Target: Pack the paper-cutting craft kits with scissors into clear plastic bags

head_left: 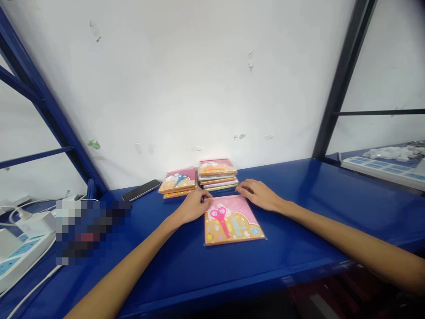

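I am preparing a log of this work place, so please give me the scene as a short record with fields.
Surface: blue table against a white wall
Front packet: pink-and-orange packet, lying flat, pink scissors showing on it
Left hand: hand at the packet's far left corner, seemingly touching
Right hand: hand by its far right corner, contact unclear
Behind: two stacks; left stack lower, right stack taller
Left of stacks: dark phone
Far left: white power strip
Unreadable: pixelated patch
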Demonstrator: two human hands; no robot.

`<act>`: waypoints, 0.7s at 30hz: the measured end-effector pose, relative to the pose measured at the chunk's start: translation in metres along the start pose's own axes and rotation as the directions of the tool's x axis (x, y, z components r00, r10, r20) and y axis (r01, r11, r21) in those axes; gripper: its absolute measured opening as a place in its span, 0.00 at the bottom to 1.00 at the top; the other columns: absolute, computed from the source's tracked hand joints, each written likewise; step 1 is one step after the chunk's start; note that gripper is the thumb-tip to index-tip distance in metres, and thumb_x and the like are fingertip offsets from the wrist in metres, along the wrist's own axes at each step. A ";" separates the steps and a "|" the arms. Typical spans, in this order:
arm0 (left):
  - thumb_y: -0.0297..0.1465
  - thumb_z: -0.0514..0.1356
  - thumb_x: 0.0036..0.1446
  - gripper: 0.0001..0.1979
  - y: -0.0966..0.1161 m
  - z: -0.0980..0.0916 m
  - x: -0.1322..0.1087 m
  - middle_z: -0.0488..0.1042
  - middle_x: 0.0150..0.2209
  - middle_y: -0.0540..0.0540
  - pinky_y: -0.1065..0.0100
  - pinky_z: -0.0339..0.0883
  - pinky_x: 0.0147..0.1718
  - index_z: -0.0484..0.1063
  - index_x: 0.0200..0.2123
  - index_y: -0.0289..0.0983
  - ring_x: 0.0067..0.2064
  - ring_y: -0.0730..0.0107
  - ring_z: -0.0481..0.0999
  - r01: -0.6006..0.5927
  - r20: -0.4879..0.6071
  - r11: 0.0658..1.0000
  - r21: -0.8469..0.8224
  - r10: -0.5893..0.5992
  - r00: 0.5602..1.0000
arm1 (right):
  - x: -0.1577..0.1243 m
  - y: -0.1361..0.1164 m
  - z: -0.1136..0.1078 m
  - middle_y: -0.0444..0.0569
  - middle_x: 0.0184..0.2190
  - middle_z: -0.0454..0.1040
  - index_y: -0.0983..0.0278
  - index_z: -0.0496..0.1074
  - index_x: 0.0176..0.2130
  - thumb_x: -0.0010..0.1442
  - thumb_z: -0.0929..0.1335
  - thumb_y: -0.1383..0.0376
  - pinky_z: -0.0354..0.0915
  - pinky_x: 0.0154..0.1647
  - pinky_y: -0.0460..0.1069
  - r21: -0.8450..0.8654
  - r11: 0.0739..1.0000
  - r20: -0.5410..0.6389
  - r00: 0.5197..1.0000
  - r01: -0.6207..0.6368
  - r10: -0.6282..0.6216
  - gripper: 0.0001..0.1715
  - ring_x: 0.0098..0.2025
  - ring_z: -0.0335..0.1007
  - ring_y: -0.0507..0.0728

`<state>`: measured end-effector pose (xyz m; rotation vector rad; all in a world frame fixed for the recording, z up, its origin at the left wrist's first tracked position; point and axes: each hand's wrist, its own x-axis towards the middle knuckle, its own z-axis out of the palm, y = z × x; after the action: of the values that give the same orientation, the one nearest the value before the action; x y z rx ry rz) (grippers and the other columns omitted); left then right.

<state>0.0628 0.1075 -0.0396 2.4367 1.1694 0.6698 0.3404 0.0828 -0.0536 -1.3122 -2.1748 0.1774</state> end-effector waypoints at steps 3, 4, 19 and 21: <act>0.33 0.59 0.57 0.07 0.001 -0.003 -0.001 0.77 0.38 0.43 0.61 0.66 0.40 0.73 0.37 0.37 0.40 0.58 0.76 0.047 0.019 0.989 -0.137 -0.045 0.999 | 0.000 0.001 0.001 0.56 0.43 0.80 0.62 0.78 0.41 0.71 0.62 0.52 0.62 0.50 0.57 0.066 0.998 0.025 1.000 -0.014 0.013 0.21 0.47 0.72 0.65; 0.33 0.59 0.57 0.07 0.001 -0.005 -0.001 0.77 0.38 0.44 0.62 0.66 0.39 0.72 0.37 0.37 0.40 0.59 0.75 0.063 0.028 0.981 -0.186 -0.058 0.998 | 0.000 0.000 0.000 0.55 0.42 0.80 0.62 0.77 0.40 0.70 0.63 0.51 0.62 0.49 0.57 0.097 0.995 0.030 0.999 -0.023 0.020 0.21 0.46 0.72 0.65; 0.35 0.73 0.47 0.24 0.011 -0.027 -0.011 0.76 0.32 0.48 0.68 0.73 0.32 0.73 0.47 0.36 0.32 0.69 0.78 0.380 0.333 0.627 -0.680 -0.198 0.922 | 0.000 -0.008 -0.004 0.38 0.22 0.68 0.61 0.69 0.43 0.58 0.73 0.45 0.49 0.17 0.43 0.711 0.630 0.253 0.949 -0.314 0.187 0.26 0.18 0.57 0.47; 0.34 0.74 0.46 0.25 0.010 -0.041 -0.011 0.77 0.31 0.49 0.70 0.72 0.29 0.75 0.47 0.36 0.31 0.70 0.78 0.366 0.306 0.612 -0.701 -0.205 0.930 | 0.001 -0.005 -0.002 0.40 0.24 0.70 0.60 0.69 0.45 0.62 0.70 0.43 0.49 0.16 0.42 0.750 0.578 0.247 0.947 -0.322 0.207 0.26 0.19 0.61 0.48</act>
<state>0.0401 0.0977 -0.0036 1.5192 0.9129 0.6243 0.3377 0.0807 -0.0497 -1.0744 -1.6119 1.2337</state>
